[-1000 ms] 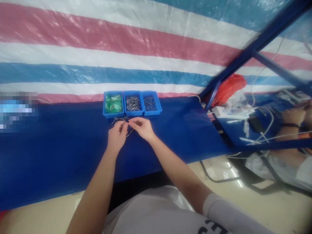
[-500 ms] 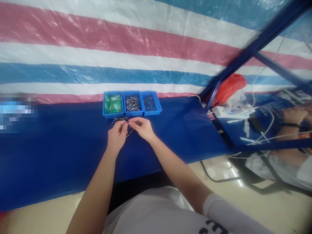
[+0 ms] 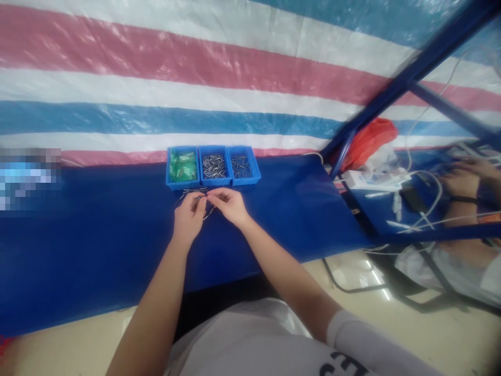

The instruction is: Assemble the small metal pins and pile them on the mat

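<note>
Metal pins (image 3: 192,190) lie on the desk (image 3: 97,235) just front-left of the middle blue bin (image 3: 215,182), mostly crosswise, beyond the nearer left hand (image 3: 188,216). Before that bin, left and right hand (image 3: 231,207) pinch fingertip to fingertip; what they grasp cannot be told.

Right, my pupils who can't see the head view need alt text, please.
A person's left hand and right hand are close together at a blue table; what they hold is unclear. Just beyond, three blue bins stand in a row: green items in the left, thin metal pieces in the others. Loose metal pieces lie by the hands.
</note>
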The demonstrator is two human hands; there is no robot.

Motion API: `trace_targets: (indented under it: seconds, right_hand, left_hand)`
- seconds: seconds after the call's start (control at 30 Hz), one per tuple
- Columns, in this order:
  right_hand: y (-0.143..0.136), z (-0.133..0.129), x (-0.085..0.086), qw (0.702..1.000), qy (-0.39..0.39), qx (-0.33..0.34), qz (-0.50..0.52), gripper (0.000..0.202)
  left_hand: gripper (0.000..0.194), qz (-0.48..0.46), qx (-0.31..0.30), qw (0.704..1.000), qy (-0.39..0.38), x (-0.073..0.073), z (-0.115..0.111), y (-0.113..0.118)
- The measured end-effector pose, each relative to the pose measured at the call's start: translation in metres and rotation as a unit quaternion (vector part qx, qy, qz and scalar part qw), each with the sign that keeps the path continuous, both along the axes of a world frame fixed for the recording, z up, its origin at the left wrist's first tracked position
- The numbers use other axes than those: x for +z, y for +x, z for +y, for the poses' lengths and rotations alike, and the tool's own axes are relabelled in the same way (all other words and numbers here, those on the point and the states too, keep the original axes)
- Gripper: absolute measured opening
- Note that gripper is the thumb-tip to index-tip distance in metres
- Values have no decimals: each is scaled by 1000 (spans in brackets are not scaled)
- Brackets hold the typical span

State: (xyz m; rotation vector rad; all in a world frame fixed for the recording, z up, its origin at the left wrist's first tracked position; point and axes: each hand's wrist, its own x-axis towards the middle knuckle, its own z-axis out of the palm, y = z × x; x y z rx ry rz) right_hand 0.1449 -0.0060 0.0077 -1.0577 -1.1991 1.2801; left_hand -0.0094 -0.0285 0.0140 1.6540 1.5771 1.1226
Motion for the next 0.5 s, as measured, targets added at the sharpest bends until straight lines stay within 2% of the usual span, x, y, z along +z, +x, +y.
trace_targets:
  seconds: [0.17,0.5]
  right_hand:
    - [1,0,0,1000,4,-2,-7,37]
    - [1,1,1,1000,8,-1,-3,36]
  left_hand:
    - [30,0,6,1000,-4,3,-1,1]
    - [30,23,-6,1000,7,-2,1,-1]
